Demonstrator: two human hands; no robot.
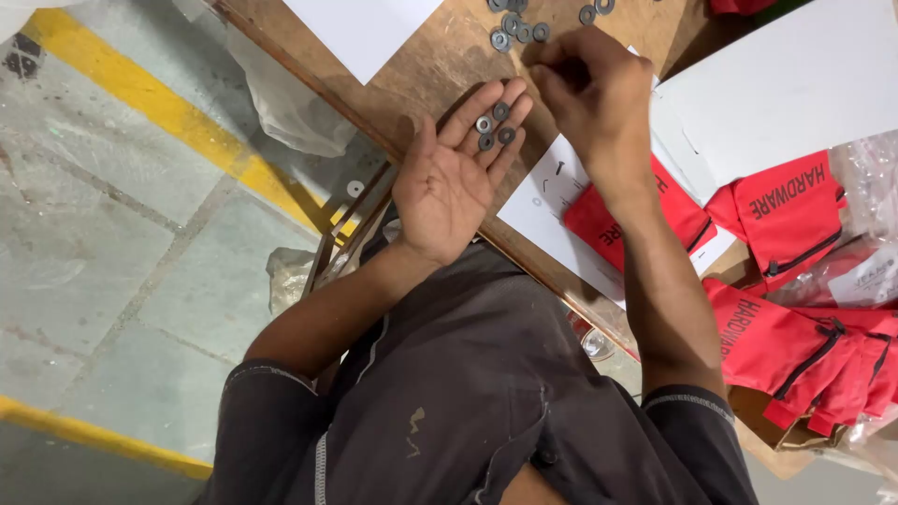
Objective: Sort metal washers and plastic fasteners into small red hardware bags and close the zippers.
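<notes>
Head view: left hand point(449, 178) lies palm-up, fingers spread flat, four small grey flat metal washers point(494, 126) resting on its fingertips, while right hand point(589, 84), fingers pinched narrow (contents unclear), hovers just beside them, nearer the loose washer pile point(519, 26) on the brown wooden tabletop point(421, 65).

The left hand point(452, 173) lies palm up at the edge of the wooden bench point(421, 65), four grey washers point(494, 126) resting on its outstretched fingers point(500, 117). Just beside it the right hand point(591, 89) hangs curled, its fingers point(552, 79) pinched together near a loose scatter of washers point(519, 26) on the bench. White paper sheets point(547, 201) and red zippered pouches point(795, 210) lie to the right, some pouches in a cardboard box point(758, 425).
</notes>
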